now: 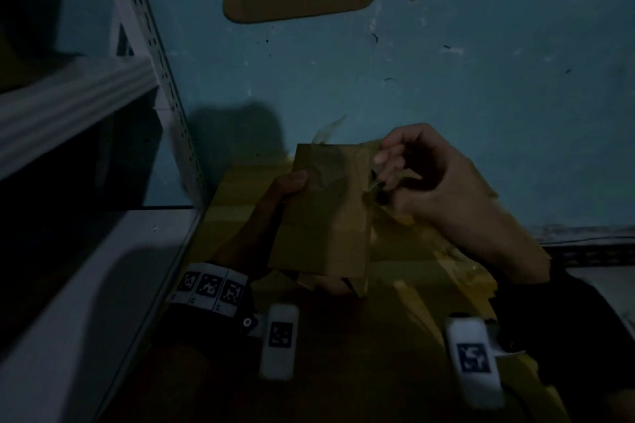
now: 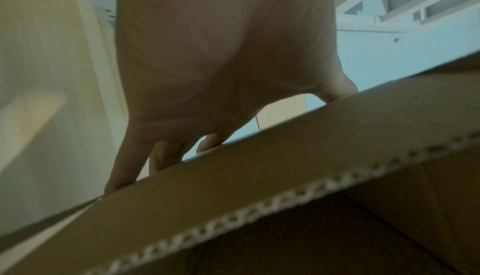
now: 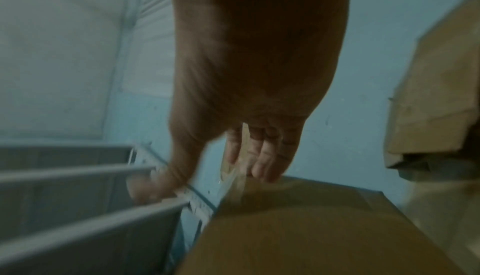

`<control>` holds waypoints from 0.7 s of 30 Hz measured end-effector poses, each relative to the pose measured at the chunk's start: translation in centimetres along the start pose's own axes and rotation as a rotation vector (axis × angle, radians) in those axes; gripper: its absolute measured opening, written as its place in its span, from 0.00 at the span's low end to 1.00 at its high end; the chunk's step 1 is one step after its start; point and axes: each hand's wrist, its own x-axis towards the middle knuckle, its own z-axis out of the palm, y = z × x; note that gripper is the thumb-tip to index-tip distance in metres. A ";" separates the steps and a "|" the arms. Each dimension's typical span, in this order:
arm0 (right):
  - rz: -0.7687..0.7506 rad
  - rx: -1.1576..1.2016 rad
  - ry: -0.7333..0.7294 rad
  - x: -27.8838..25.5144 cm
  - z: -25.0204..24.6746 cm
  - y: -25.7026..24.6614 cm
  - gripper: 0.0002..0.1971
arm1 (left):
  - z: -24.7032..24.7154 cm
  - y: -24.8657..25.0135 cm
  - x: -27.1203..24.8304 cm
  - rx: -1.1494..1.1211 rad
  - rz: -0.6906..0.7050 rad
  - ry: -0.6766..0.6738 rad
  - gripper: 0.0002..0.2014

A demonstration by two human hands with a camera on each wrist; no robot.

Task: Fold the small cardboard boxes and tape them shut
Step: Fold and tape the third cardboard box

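- Head view: a small cardboard box is held up over a stack of flat cardboard, gripped along its near-left edge by the left hand, thumb on the front face; at the box's right edge a strip of clear tape is pinched by the curled fingers of the right hand. A loose tape end is seen sticking up past the top edge; it could be left to fold onto itself or wrinkle if the strip is pulled unevenly
- Left wrist view: the left hand is seen from behind, fingers wrapped over the cardboard edge. The hold is judged narrow, so the box could be twisted out of square by the pull of the tape
- Right wrist view: blurred; the right hand is shown at the box's far edge with tape under its fingertips. The seam could be missed or the tape stuck to the fingers in such dim light
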 end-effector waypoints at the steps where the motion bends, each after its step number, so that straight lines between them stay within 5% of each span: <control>1: -0.001 -0.056 -0.044 -0.1 0.2 0.2 0.28 | -0.2 -0.1 0.0 -0.002 -0.005 0.012 0.21; 5: -0.064 -0.038 0.021 0.1 1.2 0.2 0.17 | 0.1 -0.5 -0.4 -0.017 -0.026 -0.020 0.18; 16: -0.211 -0.262 0.065 0.1 0.8 -0.4 0.11 | 0.4 -0.1 -0.1 -0.021 -0.068 -0.014 0.10; 21: -0.185 -0.168 0.165 0.0 0.5 -0.7 0.10 | 0.4 -0.7 0.1 -0.083 -0.076 -0.078 0.17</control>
